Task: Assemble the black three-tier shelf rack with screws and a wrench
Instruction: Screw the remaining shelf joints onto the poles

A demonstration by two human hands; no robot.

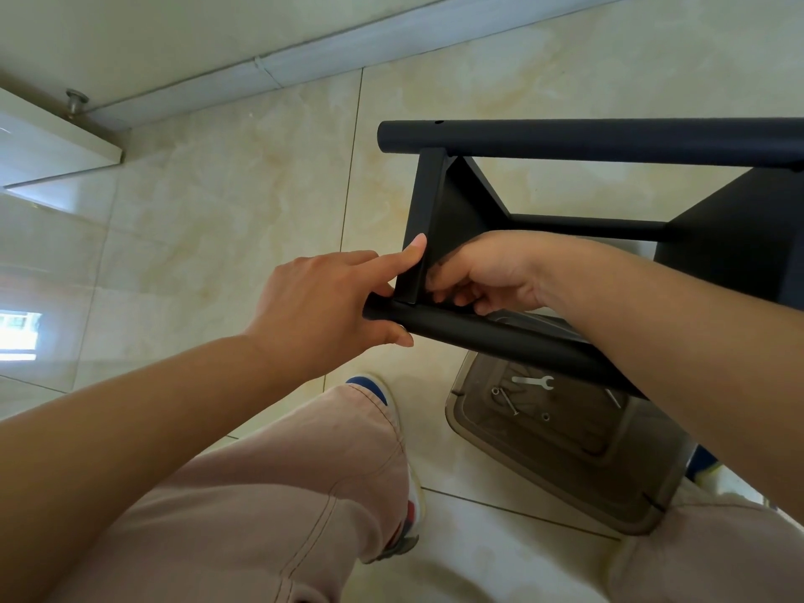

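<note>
We grip the near tube (478, 330) of the rack (439, 211) with our left hand (322, 302), index finger pressed on the shelf edge. Just beside it, our right hand (487, 272) curls under the shelf; its contents are hidden. Below the right hand, the wrench (533, 380) and screws (509, 400) lie in a tray (565, 485).

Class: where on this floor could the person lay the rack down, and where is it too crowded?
Bare floor tile lies left of the rack, bordered by the wall skirting and the left hand. Crowded: under the rack's near tube, where the plastic bin with the wrench and screws sits between the knees.
</note>
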